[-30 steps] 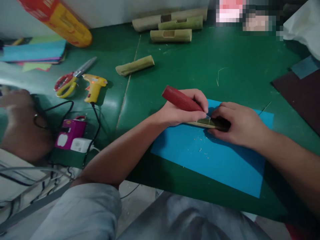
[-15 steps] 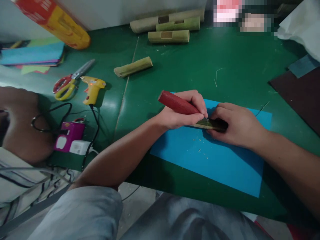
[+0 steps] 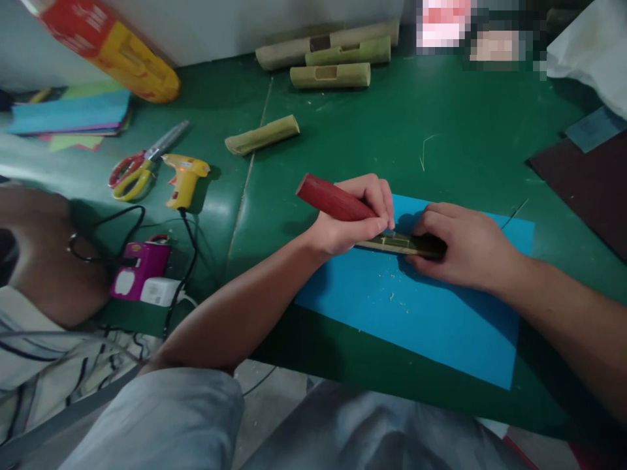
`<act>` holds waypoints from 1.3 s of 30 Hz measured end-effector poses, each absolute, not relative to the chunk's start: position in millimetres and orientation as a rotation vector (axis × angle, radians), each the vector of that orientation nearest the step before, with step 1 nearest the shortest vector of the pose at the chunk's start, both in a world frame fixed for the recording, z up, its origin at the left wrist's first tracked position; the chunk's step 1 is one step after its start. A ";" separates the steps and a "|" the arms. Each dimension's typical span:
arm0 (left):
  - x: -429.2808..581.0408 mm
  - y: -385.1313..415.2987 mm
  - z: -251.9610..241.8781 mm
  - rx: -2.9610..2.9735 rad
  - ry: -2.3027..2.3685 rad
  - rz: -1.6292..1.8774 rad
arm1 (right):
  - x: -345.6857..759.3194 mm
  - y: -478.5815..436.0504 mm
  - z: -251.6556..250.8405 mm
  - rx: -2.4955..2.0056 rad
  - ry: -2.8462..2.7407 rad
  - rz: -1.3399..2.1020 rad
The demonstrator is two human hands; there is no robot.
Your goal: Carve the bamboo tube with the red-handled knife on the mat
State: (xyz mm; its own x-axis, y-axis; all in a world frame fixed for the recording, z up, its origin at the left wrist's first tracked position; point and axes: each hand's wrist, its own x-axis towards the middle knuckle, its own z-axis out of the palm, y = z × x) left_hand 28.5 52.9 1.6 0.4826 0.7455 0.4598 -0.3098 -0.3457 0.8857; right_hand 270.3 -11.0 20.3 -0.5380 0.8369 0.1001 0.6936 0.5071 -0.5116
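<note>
Left hand (image 3: 337,234) curled closed round a red-handled tool (image 3: 328,198), thumb and fingertips low beside the blade end, at the scored stretch of a bamboo piece (image 3: 404,244). Bamboo lies over a blue sheet (image 3: 455,320), its right end between the right hand's (image 3: 470,245) thumb on the near side and bent fingers on the far side, gripped; left end partly hidden by the left hand.
</note>
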 end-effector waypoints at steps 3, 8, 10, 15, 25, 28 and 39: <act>28.6 51.5 -0.5 1.573 0.467 1.174 | 270.6 -10.5 20.0 -1.272 -2.413 0.596; 27.3 51.3 -4.0 1.556 0.543 1.191 | 270.6 -10.0 20.1 -1.282 -2.413 0.602; 27.5 51.7 -5.0 1.551 0.517 1.209 | 270.6 -9.9 20.1 -1.285 -2.412 0.603; 29.0 51.4 -6.7 1.547 0.450 1.248 | 271.3 -9.6 20.4 -1.286 -2.409 0.619; 25.6 54.4 4.2 1.701 0.504 1.246 | 274.5 -9.6 16.9 -1.289 -2.386 0.631; 24.1 50.6 5.6 1.636 0.569 1.226 | 275.5 -8.3 14.1 -1.261 -2.374 0.629; 20.3 55.5 10.2 1.576 0.500 1.022 | 276.9 -8.0 13.4 -1.251 -2.360 0.617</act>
State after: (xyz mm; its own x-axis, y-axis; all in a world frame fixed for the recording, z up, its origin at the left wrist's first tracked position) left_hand 20.3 55.5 10.2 0.5328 0.7741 0.3419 -0.2053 -0.2737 0.9396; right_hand 276.9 -8.0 13.4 -0.5208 0.8423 0.1386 0.6668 0.5028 -0.5500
